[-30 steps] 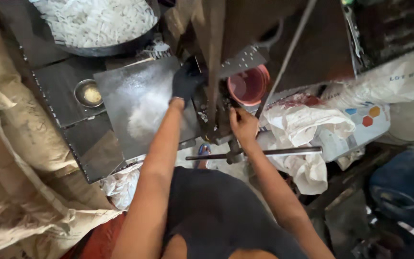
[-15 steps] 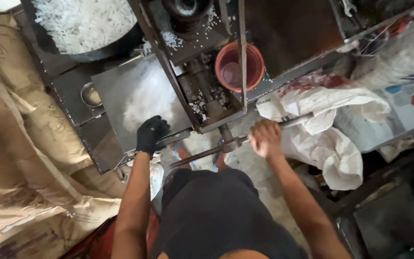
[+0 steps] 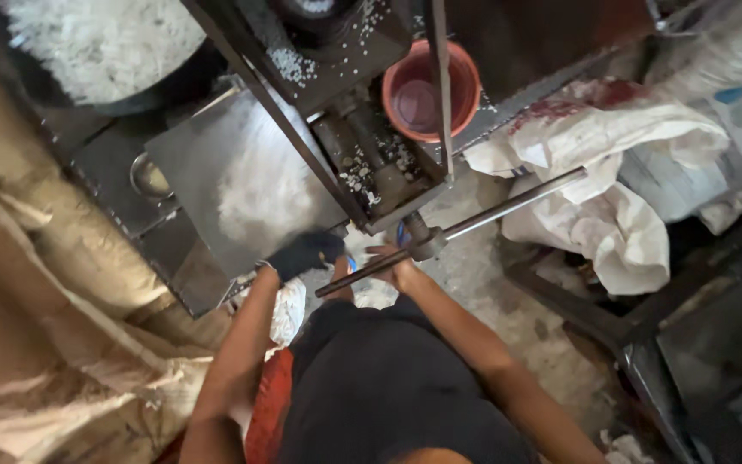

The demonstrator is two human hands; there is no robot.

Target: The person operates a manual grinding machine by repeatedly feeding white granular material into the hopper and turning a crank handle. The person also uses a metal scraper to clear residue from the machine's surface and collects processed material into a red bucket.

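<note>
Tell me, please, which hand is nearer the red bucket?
Right. The right hand grips the metal bar below the red bucket; the gloved left hand sits farther left.

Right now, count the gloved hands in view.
1: the left hand, in a black glove, at the edge of the metal tray. The right hand is bare, on the long metal bar.

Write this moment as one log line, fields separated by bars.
left hand: black glove, at metal tray edge | right hand: on long metal bar | nearby: red bucket, white sacks
</note>
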